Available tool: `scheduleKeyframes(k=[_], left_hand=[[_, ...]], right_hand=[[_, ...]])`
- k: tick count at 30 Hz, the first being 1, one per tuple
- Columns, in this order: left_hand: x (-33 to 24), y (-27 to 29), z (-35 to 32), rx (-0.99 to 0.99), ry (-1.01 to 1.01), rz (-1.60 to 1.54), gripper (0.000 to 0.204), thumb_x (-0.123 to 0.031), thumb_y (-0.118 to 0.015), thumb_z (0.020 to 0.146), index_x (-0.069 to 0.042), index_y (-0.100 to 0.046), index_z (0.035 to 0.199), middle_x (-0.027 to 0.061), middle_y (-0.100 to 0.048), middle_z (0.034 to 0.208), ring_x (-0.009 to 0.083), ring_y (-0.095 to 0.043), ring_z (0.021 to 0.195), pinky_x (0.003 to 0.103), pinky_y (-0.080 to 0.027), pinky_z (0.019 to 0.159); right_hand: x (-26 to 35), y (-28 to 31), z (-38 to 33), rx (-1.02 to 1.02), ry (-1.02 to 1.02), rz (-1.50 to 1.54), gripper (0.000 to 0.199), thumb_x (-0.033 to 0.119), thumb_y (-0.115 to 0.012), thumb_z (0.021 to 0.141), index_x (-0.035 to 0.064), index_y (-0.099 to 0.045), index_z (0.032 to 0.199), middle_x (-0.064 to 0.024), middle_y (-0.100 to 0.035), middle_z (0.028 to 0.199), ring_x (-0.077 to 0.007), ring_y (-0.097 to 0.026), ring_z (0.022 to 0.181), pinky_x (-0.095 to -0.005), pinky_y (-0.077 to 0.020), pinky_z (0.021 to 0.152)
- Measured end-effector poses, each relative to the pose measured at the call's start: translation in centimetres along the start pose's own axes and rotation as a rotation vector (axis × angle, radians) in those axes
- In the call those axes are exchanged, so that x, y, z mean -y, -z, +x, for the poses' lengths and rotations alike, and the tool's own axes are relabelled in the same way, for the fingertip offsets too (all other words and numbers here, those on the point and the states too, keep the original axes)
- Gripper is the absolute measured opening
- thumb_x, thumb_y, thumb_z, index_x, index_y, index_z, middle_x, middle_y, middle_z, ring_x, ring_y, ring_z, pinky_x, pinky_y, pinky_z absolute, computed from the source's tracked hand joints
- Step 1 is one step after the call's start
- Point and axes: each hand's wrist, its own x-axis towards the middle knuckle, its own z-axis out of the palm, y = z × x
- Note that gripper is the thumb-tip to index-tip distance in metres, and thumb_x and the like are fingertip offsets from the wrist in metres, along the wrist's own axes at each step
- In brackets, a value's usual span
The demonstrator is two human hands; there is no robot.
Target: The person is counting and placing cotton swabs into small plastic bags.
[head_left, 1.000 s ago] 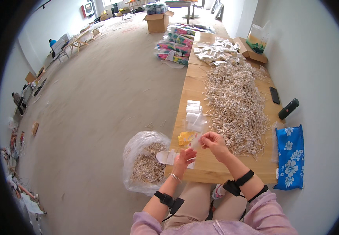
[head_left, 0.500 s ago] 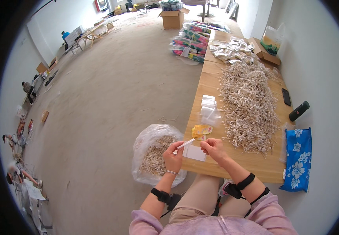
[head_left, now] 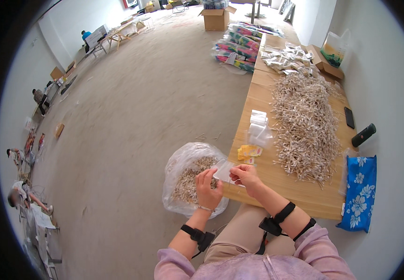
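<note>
Between my two hands a small clear plastic bag [head_left: 223,167] is held up at the table's near left corner. My left hand [head_left: 208,190] pinches its left side, over the edge of a large plastic sack. My right hand [head_left: 246,177] has its fingers closed on the bag's right side. Just beyond them lie several yellow and white printed cards [head_left: 249,152]. Farther up the table is a stack of small clear bags [head_left: 258,127]. A big heap of cotton swabs [head_left: 304,126] covers the table to the right.
The large clear sack [head_left: 171,186] of cotton swabs stands on the floor by the wooden table [head_left: 300,200]. Filled packets [head_left: 288,58] lie at the far end. A phone [head_left: 349,117], a dark bottle [head_left: 364,135] and a blue flowered pack [head_left: 360,193] line the right edge.
A thin white strip in my left hand no longer shows; a spread clear bag is now between my hands. My right hand has moved slightly left, and the view has shifted a little.
</note>
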Motion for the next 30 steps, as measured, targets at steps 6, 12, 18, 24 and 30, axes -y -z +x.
scheduleKeyframes(k=[6, 12, 18, 24, 30], left_hand=[[1.6, -0.4, -3.0, 0.220, 0.226, -0.201, 0.017, -0.010, -0.069, 0.078, -0.006, -0.068, 0.094, 0.0074, -0.062, 0.083, 0.0213, -0.060, 0.076, 0.032, -0.049, 0.071], [3.3, -1.9, -4.0, 0.160, 0.490, -0.466, 0.011, -0.011, -0.068, 0.084, -0.003, -0.067, 0.091, 0.0015, -0.063, 0.073, 0.0085, -0.056, 0.061, 0.023, -0.047, 0.056], [4.6, -2.2, -4.3, 0.123, 0.720, -0.535, 0.010, -0.012, -0.066, 0.085, -0.002, -0.065, 0.088, 0.0010, -0.060, 0.071, 0.0084, -0.056, 0.063, 0.025, -0.048, 0.058], [3.1, -1.8, -3.9, 0.047, 0.401, -0.230, 0.010, -0.012, -0.064, 0.085, -0.002, -0.061, 0.085, 0.0058, -0.058, 0.079, 0.0133, -0.057, 0.066, 0.027, -0.048, 0.057], [2.9, -1.4, -3.4, 0.104, 0.360, -0.237, 0.008, -0.010, -0.065, 0.084, -0.003, -0.062, 0.087, 0.0067, -0.057, 0.084, 0.0146, -0.058, 0.066, 0.026, -0.049, 0.057]], right_hand=[[-1.6, -0.7, 0.4, 0.052, 0.090, -0.073, 0.017, 0.018, -0.068, 0.085, 0.0043, -0.063, 0.076, -0.0017, -0.062, 0.067, -0.0070, -0.054, 0.060, -0.0218, -0.0436, 0.055], [-3.8, -1.2, 1.5, 0.008, 0.310, -0.311, 0.021, 0.020, -0.069, 0.083, -0.0004, -0.065, 0.077, -0.0040, -0.063, 0.067, -0.0102, -0.056, 0.060, -0.0267, -0.0446, 0.055], [-3.6, -2.5, 0.0, -0.039, 0.515, -0.568, 0.022, 0.017, -0.068, 0.083, -0.0027, -0.063, 0.077, -0.0095, -0.064, 0.068, -0.0133, -0.059, 0.061, -0.0290, -0.0468, 0.057], [-4.6, -2.9, 0.2, -0.106, 0.540, -0.695, 0.021, 0.017, -0.064, 0.080, -0.0031, -0.062, 0.074, -0.0207, -0.064, 0.071, -0.0331, -0.064, 0.066, -0.0399, -0.0494, 0.061], [-4.1, -3.3, -0.4, -0.127, 0.439, -0.536, 0.022, 0.019, -0.064, 0.079, -0.0030, -0.062, 0.073, -0.0205, -0.064, 0.071, -0.0317, -0.065, 0.066, -0.0394, -0.0494, 0.061]])
